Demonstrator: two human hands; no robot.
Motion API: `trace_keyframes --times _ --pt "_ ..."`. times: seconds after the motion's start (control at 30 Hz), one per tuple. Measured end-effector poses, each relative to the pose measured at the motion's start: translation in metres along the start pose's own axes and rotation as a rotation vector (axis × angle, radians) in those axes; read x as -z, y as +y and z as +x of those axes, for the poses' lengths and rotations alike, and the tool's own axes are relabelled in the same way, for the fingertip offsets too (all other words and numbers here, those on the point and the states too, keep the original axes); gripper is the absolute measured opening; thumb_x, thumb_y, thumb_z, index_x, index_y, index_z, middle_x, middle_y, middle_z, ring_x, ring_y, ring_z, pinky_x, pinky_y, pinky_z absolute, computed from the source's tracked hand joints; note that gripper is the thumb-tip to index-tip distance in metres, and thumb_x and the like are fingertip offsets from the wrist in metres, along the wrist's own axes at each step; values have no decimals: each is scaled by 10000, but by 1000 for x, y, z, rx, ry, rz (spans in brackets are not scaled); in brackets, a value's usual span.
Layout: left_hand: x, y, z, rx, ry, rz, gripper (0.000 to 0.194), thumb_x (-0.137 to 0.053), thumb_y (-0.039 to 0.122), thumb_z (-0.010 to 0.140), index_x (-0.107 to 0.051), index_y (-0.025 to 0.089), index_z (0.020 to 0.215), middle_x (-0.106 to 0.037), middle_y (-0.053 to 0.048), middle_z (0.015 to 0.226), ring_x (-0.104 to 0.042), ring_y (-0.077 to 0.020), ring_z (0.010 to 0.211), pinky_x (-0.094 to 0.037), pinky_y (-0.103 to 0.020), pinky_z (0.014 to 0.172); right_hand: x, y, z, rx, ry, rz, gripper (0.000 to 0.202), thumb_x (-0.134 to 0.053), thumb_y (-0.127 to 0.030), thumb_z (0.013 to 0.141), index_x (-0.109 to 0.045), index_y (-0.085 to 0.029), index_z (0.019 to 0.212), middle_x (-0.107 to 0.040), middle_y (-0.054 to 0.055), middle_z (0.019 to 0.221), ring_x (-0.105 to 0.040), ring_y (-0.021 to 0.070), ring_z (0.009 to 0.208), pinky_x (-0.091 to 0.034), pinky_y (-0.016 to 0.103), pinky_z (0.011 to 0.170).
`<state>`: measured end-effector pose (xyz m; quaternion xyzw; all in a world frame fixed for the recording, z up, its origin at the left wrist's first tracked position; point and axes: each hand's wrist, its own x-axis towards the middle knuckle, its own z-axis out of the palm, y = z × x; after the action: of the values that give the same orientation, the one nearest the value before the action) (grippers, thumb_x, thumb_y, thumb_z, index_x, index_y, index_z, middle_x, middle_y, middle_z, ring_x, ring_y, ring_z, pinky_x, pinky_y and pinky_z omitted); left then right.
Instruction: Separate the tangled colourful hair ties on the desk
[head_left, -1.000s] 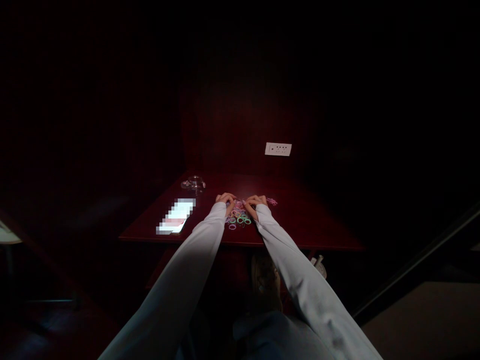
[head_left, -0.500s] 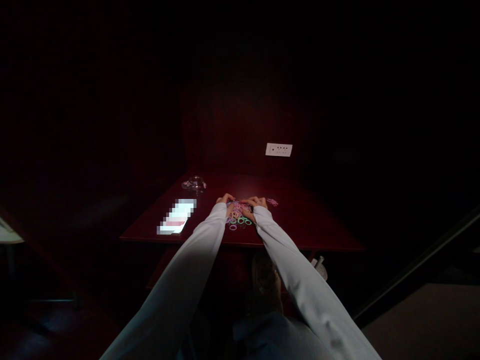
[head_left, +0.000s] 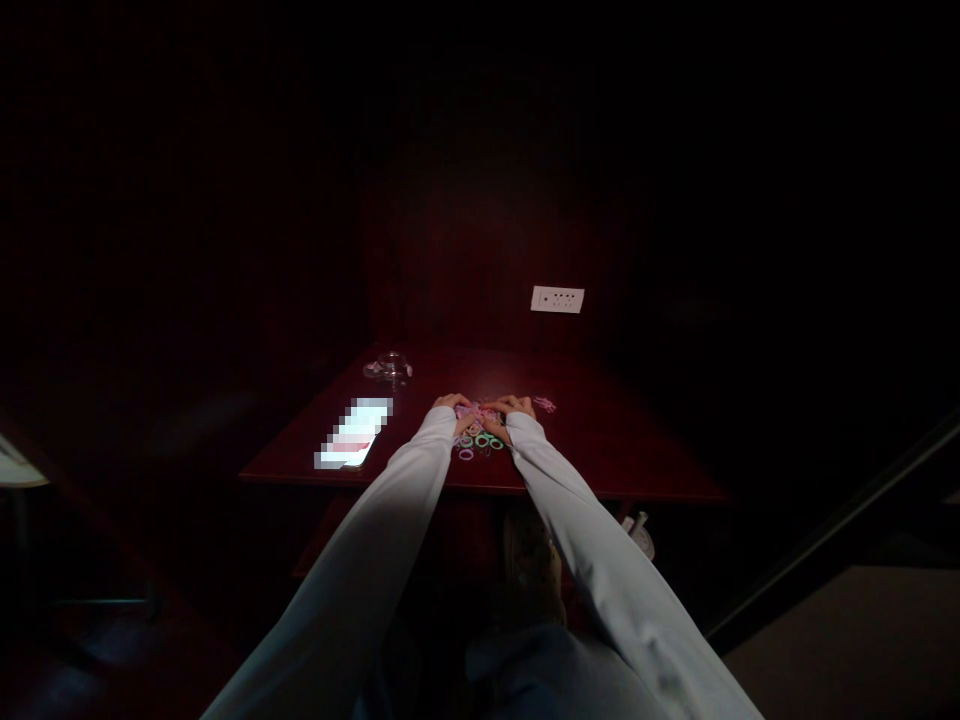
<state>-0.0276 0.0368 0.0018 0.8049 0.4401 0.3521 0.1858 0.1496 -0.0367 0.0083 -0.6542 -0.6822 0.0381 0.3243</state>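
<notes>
A small heap of colourful hair ties [head_left: 480, 438], pink, purple, peach and green, lies on the dark red table. My left hand [head_left: 453, 408] is curled at the heap's left side, its fingers bent over pink and purple ties. Opposite it, my right hand [head_left: 513, 410] is bent inward with thumb and fingers closed on ties at the right side. The fingertips are small and dim, so exactly which ties they pinch does not show. Just beyond my right hand sits a separate bunch of pink hair ties [head_left: 545, 404].
On the left of the table [head_left: 615, 450] lies a lit phone [head_left: 356, 432], its screen blurred out. Behind it stands a clear container [head_left: 392, 367] with small pinkish pieces beside it. A white power socket [head_left: 557, 299] is set in the back wall.
My left hand's fingers have shifted slightly and bent lower over the heap. Both thumbs have come closer together among the pink ties. The other things stay put.
</notes>
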Motion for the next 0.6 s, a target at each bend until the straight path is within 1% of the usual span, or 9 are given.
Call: trace_keyframes --times 0.13,0.27,0.47,0.6 --pt "0 -2 1 -6 0 4 126 -773 195 737 -707 230 840 -726 -31 975 -663 -238 995 -531 -381 986 0 0 0 -15 -21 0 311 -731 -523 909 -819 -386 1174 -692 68 1214 -462 295 1147 -384 454 1056" --pt "1 -4 0 -45 4 -22 106 -758 194 745 -715 239 830 -698 -17 952 -657 -225 989 -525 -369 991 -1 0 1 -16 -2 10 299 -739 -534 898 -827 -391 1145 -703 58 1169 -474 285 1113 -395 452 1041" --pt "0 -6 1 -56 7 -8 70 -735 204 790 -756 229 852 -723 -34 946 -654 -231 960 -530 -354 944 0 -1 -1 3 6 28 302 -714 -527 918 -829 -352 1134 -713 68 1136 -488 282 1104 -406 446 1019" --pt "-1 -4 2 -65 19 0 64 -736 211 796 -768 228 849 -740 -30 899 -651 -231 935 -535 -345 923 4 -5 -2 15 26 30 266 -700 -476 936 -826 -329 1119 -719 62 1136 -492 279 1115 -377 442 1040"
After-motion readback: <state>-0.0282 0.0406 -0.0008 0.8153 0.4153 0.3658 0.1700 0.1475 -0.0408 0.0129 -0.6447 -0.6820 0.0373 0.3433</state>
